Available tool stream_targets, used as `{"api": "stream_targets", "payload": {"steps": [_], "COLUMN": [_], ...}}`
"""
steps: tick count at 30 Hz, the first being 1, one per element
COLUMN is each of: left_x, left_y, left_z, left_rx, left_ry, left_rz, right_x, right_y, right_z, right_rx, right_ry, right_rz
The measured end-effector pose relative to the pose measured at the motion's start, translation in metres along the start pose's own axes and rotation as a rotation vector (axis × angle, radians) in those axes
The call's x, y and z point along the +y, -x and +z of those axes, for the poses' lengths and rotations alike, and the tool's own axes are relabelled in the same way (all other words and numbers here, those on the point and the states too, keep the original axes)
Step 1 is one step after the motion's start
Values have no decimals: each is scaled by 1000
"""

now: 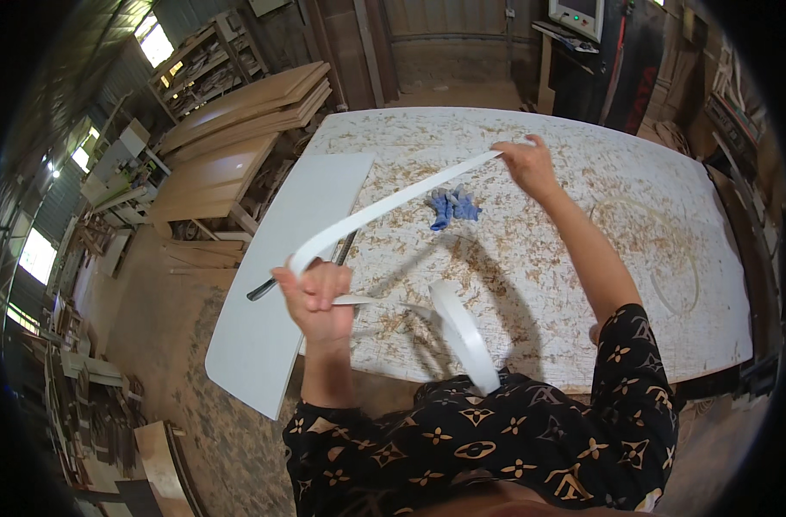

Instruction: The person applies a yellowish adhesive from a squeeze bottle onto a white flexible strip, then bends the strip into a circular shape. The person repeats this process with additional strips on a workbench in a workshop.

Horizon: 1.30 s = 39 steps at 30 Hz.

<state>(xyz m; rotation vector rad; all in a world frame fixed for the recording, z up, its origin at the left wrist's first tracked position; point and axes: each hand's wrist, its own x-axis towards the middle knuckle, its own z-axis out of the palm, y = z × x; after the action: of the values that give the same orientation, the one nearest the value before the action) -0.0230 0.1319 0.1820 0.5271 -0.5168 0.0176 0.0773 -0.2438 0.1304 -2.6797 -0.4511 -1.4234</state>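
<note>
A long white strip, which looks like edge banding, stretches above the table between my two hands. My right hand pinches its far end between thumb and fingers. My left hand is closed around the strip lower down, palm up. From there the rest of the strip hangs in a loose loop in front of my body. Behind my left hand, a long dark tool lies across a white panel with a rounded corner; my fingers hide its middle. The panel overhangs the table's left edge.
The worn white tabletop is mottled brown. Blue-and-grey work gloves lie mid-table, and a thin pale strip curls at the right. Wooden boards are stacked beyond the left side. A monitor stands at the back right.
</note>
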Motion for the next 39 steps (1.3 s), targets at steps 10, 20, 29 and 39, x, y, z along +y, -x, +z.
{"api": "stream_targets", "payload": {"steps": [10,20,29,39], "left_x": [60,10,-59,-123], "left_y": [-19,-39,-77,-19], "left_z": [-20,-79,-83,-37], "left_rx": [110,225,113,-29], "left_ry": [470,-144,-555,-717], "left_rz": [-132,-225,-229,-232], "right_x": [158,192,71,-126], "right_y": [38,125,47,-19], "right_z": [-80,-88,-24,-38], "right_rx": [-265,-677,-507,-503], "right_ry": [293,343,-986,-1397], "right_rz": [245,193,641,711]}}
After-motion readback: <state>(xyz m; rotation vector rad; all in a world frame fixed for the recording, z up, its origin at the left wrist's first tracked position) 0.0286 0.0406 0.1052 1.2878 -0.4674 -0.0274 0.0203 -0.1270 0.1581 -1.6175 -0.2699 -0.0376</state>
